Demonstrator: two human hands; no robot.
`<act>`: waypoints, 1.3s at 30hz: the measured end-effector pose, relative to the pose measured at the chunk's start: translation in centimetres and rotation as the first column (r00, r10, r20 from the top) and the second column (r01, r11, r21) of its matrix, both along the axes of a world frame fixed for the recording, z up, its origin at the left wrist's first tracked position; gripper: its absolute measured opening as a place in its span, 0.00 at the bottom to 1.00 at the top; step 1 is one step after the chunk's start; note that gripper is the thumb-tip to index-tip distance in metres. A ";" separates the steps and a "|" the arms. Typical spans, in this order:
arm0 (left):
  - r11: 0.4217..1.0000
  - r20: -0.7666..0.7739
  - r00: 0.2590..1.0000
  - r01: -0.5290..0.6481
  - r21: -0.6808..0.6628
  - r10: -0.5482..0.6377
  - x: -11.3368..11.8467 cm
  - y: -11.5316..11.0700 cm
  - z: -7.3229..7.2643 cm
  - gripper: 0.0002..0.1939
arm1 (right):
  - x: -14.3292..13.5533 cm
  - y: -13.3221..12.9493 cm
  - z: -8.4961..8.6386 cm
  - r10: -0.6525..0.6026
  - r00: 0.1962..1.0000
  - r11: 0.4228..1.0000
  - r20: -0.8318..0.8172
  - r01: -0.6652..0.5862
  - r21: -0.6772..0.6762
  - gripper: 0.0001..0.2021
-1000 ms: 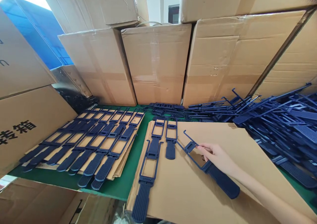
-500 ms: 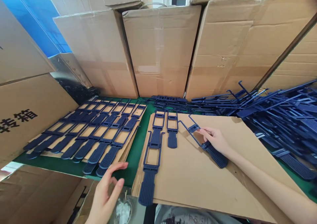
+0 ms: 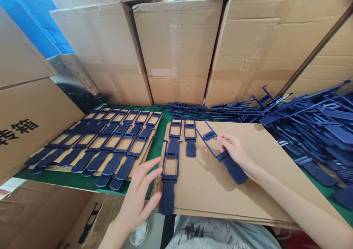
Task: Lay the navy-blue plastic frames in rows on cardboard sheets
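My right hand pinches a dark blue plastic piece, a slim open frame with a ribbed paddle at one end. It is tilted above the cardboard sheets, its paddle toward me. My left hand is open, fingers spread and empty, beside the sheets' left edge. Closest to its fingertips lies a similar blue piece, whose paddle reaches the near edge. Beyond it, two more such pieces lie side by side, a left one and a right one.
On the left, overlapping rows of blue pieces cover another cardboard stack. A tangled heap of them sits at right. Large cartons wall off the back of the green table. Below the near edge is a printed grey cloth.
My left hand has moved right and up toward the nearest piece on the sheets. My right hand, still holding its piece, has shifted slightly left in view. The view has tilted slightly.
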State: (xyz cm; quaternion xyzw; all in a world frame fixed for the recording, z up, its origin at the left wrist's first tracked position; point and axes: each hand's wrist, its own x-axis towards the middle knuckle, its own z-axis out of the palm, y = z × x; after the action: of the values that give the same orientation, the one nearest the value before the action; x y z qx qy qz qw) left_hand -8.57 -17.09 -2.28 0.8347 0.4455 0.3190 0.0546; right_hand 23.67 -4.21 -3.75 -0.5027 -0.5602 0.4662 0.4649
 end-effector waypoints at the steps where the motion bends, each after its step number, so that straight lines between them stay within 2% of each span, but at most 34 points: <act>1: 0.999 -0.045 0.999 -0.024 -0.028 0.023 0.4 1.0 0.6 0.21 | -0.7 -0.6 0.4 0.049 0.999 0.999 -0.013 -0.049 -0.011 0.21; 4: 0.996 -0.149 0.986 -0.085 -0.034 0.079 1.9 4.2 1.6 0.23 | -2.0 -1.7 0.8 0.183 0.982 0.983 -0.035 -0.184 -0.009 0.24; 6: 0.997 -0.178 0.982 -0.070 -0.030 0.064 2.8 5.8 1.4 0.24 | -2.1 -1.6 0.5 0.239 0.971 0.971 -0.035 -0.239 -0.025 0.23; 8: 0.996 -0.204 0.979 -0.040 -0.084 0.022 3.4 6.7 1.0 0.27 | -1.9 -1.4 -0.1 0.293 0.955 0.953 -0.043 -0.295 -0.072 0.20; 12: 0.982 -0.234 0.971 -0.003 -0.187 -0.042 4.1 7.2 0.0 0.33 | -1.6 -1.6 -1.1 0.409 0.907 0.902 -0.096 -0.418 -0.105 0.18; 18: 0.975 -0.281 0.957 0.014 -0.222 -0.078 4.3 7.7 -1.2 0.33 | -1.6 -2.8 -0.5 0.516 0.832 0.814 -0.205 -0.551 -0.184 0.19; 30: 0.984 -0.343 0.938 -0.010 -0.180 -0.053 4.7 8.1 -0.7 0.31 | -2.3 -4.2 -1.4 0.633 0.733 0.704 -0.248 -0.679 -0.207 0.19; 35: 0.986 -0.387 0.921 -0.030 -0.167 -0.037 4.9 8.2 -0.2 0.31 | -2.4 -4.4 -1.6 0.637 0.756 0.735 -0.153 -0.655 -0.175 0.15; 37: 0.988 -0.406 0.913 -0.041 -0.150 -0.024 5.1 8.2 0.0 0.30 | -2.5 -4.5 -1.6 0.641 0.767 0.757 -0.012 -0.635 -0.152 0.11; 39: 0.990 -0.414 0.910 -0.045 -0.132 -0.014 5.2 8.2 0.0 0.30 | -2.5 -4.8 -1.4 0.609 0.757 0.786 0.235 -0.616 -0.052 0.08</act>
State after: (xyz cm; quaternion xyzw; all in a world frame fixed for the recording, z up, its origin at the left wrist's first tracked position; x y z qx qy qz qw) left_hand -3.33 -8.88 -2.29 0.8739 0.4747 0.1038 0.0144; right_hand 21.17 -8.97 -5.14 -0.3377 -0.7520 0.5204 0.2230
